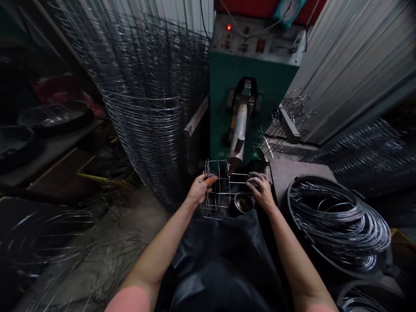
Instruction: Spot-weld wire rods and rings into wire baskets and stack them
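Observation:
A wire cage of bright steel rings and straight rods sits in front of me, just under the tip of a spot welder's electrode arm. My left hand, with an orange covering on one finger, grips the cage's left side. My right hand closes on the wire at its right end, close to the electrode tip. A small steel bowl sits below the cage, partly behind its wires. The lower part of the cage rests against my dark apron.
The green welder body has a control panel with a lit red lamp. Tall stacks of wire rings rise to the left. A black tub of wire hoops stands to the right. Loose wire lies on the floor.

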### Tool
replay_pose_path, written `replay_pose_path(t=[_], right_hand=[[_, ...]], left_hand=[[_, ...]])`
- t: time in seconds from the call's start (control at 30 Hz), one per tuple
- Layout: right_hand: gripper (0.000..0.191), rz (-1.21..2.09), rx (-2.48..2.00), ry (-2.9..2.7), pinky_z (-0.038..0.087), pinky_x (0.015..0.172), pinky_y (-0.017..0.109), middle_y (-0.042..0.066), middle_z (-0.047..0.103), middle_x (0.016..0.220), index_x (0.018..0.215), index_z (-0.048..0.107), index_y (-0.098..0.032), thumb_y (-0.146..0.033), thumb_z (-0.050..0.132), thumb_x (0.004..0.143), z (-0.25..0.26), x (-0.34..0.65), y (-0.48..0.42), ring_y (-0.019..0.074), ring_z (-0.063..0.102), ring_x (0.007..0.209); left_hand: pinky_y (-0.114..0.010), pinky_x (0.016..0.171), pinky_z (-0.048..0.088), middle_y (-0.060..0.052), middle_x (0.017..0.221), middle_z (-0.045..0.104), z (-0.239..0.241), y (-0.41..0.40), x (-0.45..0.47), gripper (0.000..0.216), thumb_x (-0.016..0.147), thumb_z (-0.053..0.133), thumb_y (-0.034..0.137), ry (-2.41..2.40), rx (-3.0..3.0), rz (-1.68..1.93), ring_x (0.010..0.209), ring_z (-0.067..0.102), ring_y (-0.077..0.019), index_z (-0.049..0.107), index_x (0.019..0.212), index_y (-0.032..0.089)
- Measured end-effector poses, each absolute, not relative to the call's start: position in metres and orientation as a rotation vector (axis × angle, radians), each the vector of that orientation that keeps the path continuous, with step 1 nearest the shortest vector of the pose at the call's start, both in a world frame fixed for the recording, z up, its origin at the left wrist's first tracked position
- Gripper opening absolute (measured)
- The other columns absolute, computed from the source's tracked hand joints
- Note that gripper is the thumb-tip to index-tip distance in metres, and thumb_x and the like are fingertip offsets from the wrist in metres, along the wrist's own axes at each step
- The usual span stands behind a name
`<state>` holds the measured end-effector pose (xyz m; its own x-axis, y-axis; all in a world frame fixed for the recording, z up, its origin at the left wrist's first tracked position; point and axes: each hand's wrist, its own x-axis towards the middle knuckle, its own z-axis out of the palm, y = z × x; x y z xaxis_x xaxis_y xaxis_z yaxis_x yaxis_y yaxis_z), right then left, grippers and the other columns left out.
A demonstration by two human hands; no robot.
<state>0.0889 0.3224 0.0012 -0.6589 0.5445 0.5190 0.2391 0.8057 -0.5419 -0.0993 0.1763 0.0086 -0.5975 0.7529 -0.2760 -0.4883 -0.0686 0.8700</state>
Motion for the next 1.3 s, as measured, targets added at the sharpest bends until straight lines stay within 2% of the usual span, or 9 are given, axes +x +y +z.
replay_pose_path(t=[0.37,0.63,0.93,1.3], right_hand=[[0.019,0.693,-0.637,-2.324,0.036,0.092,0.044,0.006,0.06,0.109,0.077,0.062,-0.024,-0.037,0.051,0.082,0.006,0.085,0.325,0.0243,0.046,0.104],[0.02,0.747,-0.649,-2.33,0.035,0.094,0.044,0.006,0.059,0.111,0.077,0.063,-0.023,-0.039,0.052,0.081,0.01,0.08,0.329,0.0244,0.044,0.106],[0.021,0.753,-0.671,-2.36,0.033,0.095,0.045,0.006,0.059,0.113,0.075,0.063,-0.023,-0.039,0.052,0.08,0.014,0.074,0.335,0.0252,0.044,0.108],[0.022,0.754,-0.683,-2.354,0.034,0.094,0.044,0.007,0.059,0.111,0.076,0.063,-0.022,-0.039,0.051,0.08,0.014,0.069,0.341,0.0252,0.044,0.108]], left_hand=[[-0.016,0.039,0.019,0.003,0.06,0.05,0.009,0.181,-0.104,0.036,0.041,0.079,0.029,1.314,0.313,1.804,0.048,0.035,-0.0033,0.06,0.067,0.014],[-0.016,0.039,0.019,0.005,0.055,0.045,0.01,0.186,-0.108,0.034,0.042,0.08,0.027,1.299,0.318,1.816,0.047,0.033,-0.0031,0.059,0.066,0.013],[-0.015,0.039,0.022,0.001,0.063,0.052,0.012,0.191,-0.112,0.036,0.039,0.079,0.029,1.311,0.276,1.836,0.051,0.036,-0.0038,0.058,0.064,0.013],[-0.016,0.038,0.018,0.001,0.062,0.051,0.008,0.2,-0.118,0.034,0.039,0.08,0.026,1.272,0.255,1.827,0.05,0.034,-0.0036,0.058,0.063,0.013]])
